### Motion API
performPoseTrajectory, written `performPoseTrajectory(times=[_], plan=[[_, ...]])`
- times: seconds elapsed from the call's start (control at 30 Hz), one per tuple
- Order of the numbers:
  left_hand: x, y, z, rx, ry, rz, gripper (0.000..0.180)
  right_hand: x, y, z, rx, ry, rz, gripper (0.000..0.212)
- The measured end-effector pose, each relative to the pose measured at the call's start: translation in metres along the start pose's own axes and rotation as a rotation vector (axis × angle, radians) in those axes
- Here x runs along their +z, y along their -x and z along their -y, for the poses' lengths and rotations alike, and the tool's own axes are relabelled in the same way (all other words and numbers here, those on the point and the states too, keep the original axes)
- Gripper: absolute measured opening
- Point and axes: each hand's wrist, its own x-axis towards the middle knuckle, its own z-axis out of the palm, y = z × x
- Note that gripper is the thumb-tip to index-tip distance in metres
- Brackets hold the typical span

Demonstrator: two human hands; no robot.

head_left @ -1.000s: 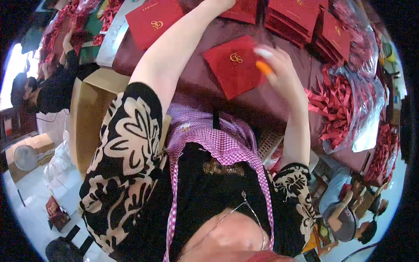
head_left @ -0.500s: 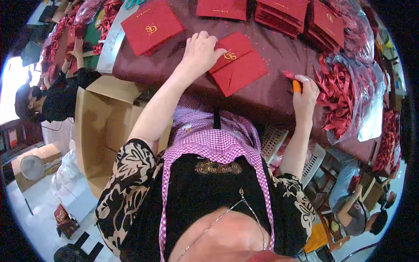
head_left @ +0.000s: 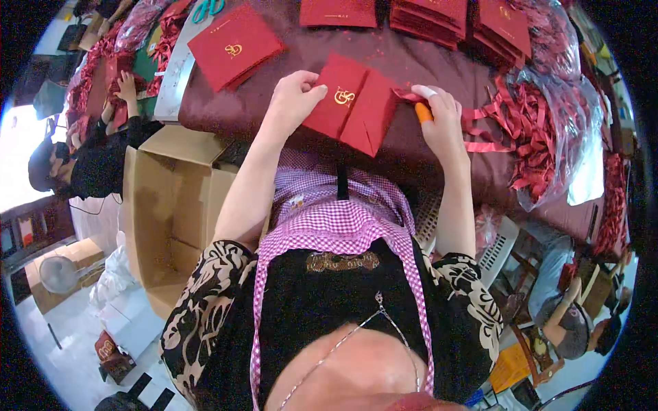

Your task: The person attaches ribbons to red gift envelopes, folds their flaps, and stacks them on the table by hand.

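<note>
A red gift bag with a gold emblem [head_left: 370, 113] lies tilted on the cloth-covered table in front of me. My left hand [head_left: 295, 103] is closed at its left edge, thumb on the upper side and the other fingers curled. At the bag's right edge my right hand [head_left: 442, 120] pinches a red ribbon [head_left: 406, 92], whose end meets the bag. One finger of that hand wears an orange cover [head_left: 423, 112] and another a white wrap. To the right, a heap of red ribbons [head_left: 534, 147] spills from clear plastic, with loose strands trailing toward my right hand.
Another red bag [head_left: 236, 49] lies at the left, near teal-handled scissors [head_left: 205, 9]. Stacked red bags [head_left: 428, 22] line the far side. An open cardboard box [head_left: 161, 226] stands below the table's left edge. Another person [head_left: 96, 157] works at the far left.
My right hand has come left from the ribbon heap to the bag, bringing a ribbon. My left hand has moved slightly down and left, and the bag has turned and shifted left.
</note>
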Motion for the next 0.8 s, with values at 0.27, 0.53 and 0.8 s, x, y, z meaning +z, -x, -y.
performPoseTrajectory(times=[0.27,0.53,0.8], plan=[[-0.003,0.008,-0.003,-0.023,-0.012,0.011,0.033,0.012,-0.002,0.01,0.007,0.147,0.012,0.035],[0.002,0.012,-0.009,-0.079,0.161,0.005,0.025,0.026,-0.013,0.017,-0.066,0.104,-0.026,0.019],[0.008,0.018,-0.012,-0.037,0.324,-0.064,0.019,0.024,-0.02,0.044,0.04,-0.284,-0.157,0.018]])
